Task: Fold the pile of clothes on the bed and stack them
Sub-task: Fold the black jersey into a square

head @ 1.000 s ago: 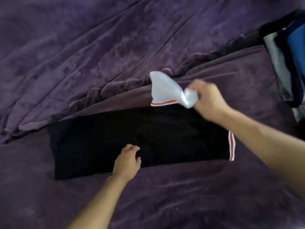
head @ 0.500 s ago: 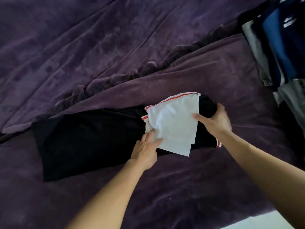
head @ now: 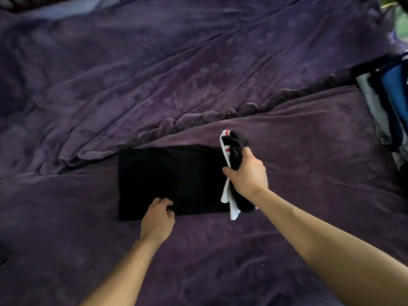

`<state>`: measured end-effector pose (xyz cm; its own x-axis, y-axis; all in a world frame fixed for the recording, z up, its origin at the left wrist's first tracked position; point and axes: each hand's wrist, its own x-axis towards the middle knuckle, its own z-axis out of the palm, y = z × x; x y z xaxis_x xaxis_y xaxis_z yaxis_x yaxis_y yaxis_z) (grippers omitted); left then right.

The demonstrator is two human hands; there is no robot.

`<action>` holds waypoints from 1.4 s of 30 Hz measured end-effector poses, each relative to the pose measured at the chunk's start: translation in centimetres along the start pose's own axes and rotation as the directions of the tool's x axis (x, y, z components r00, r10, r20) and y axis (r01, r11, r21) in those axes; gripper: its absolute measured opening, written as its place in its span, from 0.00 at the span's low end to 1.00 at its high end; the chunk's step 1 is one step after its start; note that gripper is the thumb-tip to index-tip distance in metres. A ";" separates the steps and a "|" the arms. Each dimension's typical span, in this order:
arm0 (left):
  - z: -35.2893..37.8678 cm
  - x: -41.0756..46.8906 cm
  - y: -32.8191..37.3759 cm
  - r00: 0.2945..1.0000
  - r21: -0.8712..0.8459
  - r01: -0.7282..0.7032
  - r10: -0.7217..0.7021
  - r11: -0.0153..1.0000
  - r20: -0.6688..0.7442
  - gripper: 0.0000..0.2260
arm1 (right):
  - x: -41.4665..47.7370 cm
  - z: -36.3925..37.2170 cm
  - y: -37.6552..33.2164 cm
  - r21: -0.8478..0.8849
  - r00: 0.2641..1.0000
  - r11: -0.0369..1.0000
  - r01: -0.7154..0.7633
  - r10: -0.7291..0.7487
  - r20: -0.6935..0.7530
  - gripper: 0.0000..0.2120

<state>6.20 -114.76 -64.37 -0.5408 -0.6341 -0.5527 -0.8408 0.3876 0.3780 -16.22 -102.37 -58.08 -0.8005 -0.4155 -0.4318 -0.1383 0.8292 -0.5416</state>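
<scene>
Fingers (head: 245, 153) of right hand (head: 247, 176) clamped on bunched, white-trimmed end of flat black cloth garment (head: 172, 180), left hand (head: 157, 219) pinching near edge.

We are in a bedroom at home. A bed (head: 220, 266) fills almost the whole view, spread with a rumpled, plush purple blanket (head: 176, 74). At the far left edge we see something pale, likely a pillow (head: 66, 7). A black garment (head: 172, 180) lies flat on the blanket, and at the right sits a stack of folded clothes (head: 390, 102) in blue, grey and black.
</scene>
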 end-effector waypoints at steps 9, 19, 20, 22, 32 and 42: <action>-2.0 0.7 -4.4 0.979 0.024 -0.125 0.127 0.992 -0.157 0.18 | 0.2 9.4 1.3 0.254 0.996 0.964 -0.076 0.083 -0.014 0.21; 1.8 5.0 -3.3 0.943 -0.001 -0.296 0.292 0.955 0.160 0.21 | 3.4 8.3 4.4 0.460 0.942 0.823 -0.333 0.270 0.199 0.18; 1.1 4.4 -4.2 0.961 -0.077 -0.260 0.266 0.963 0.081 0.20 | 2.5 8.1 3.3 0.484 0.957 0.826 -0.290 0.245 0.155 0.16; -1.4 3.2 -6.6 0.983 -0.144 -0.178 0.170 0.973 -0.069 0.16 | 0.4 7.9 -0.3 0.496 0.987 0.855 -0.154 0.154 0.040 0.16; -10.5 -2.0 -20.5 0.937 -0.229 0.167 -0.227 0.959 -0.266 0.13 | -6.8 21.1 -17.7 0.127 0.886 0.971 0.204 -0.238 0.398 0.35; -9.8 5.2 -14.9 0.957 -0.438 0.050 -0.168 0.898 -0.235 0.23 | -2.8 19.5 -6.2 -0.009 1.000 1.000 0.021 -0.021 -0.021 0.33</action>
<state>16.18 -130.36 -65.62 -0.3702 -0.8295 -0.4182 -0.7707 0.0230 0.6367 -1.73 -113.68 -67.58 -0.8096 -0.4249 -0.4051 -0.1600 0.8237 -0.5441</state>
